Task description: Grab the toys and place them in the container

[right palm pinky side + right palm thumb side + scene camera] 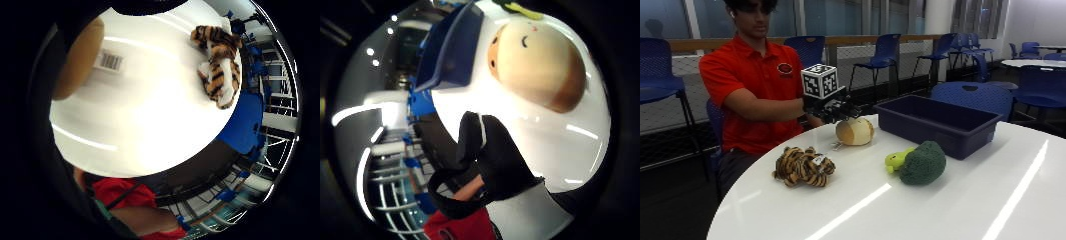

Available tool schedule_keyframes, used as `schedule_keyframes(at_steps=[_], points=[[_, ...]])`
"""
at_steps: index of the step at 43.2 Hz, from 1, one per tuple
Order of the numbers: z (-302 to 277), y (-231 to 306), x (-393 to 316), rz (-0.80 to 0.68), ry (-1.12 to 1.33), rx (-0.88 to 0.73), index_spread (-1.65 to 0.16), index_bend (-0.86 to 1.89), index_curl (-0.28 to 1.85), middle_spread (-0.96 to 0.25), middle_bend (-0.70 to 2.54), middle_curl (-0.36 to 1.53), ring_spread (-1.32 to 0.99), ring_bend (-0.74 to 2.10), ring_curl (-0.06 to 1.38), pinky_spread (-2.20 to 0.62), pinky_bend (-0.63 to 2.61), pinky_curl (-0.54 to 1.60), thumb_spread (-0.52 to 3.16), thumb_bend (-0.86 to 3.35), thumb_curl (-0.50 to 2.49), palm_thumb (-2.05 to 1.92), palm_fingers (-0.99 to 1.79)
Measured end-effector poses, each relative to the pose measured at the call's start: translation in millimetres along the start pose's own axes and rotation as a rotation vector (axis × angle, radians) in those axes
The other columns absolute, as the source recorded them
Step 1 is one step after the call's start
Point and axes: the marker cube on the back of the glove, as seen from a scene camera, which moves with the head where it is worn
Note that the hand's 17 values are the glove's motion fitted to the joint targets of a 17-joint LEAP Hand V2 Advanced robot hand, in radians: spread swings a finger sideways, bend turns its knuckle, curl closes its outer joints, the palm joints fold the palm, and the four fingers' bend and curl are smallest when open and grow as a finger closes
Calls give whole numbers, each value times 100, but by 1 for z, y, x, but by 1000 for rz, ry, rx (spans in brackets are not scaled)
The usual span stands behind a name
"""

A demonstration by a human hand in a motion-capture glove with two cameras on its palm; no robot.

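Three toys lie on the white counter (959,200), none in the blue container (939,125).
Gloved right hand (833,109) hovers just above the round tan plush (854,131), fingers (492,155) loosely curled and holding nothing. Tiger plush (803,167) sits at the tan plush's 8 o'clock, broccoli plush (919,162) at its 4 o'clock beside the container.

A person in a red polo shirt (750,75) with a dark chest emblem; right hand (833,109) black-gloved.
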Motion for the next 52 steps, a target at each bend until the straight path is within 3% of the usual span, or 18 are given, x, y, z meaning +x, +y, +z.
schedule_keyframes(at_steps=[23,52], points=[[11,-50,-25,-5,59,-35,-29,12,24,-5,16,26,-1,16,11,2,59,33,123,-4,20,-5,-17],[29,-77,-17,37,109,-101,-35,15,23,-4,14,25,0,15,12,9,91,40,112,-4,24,-3,-16]])
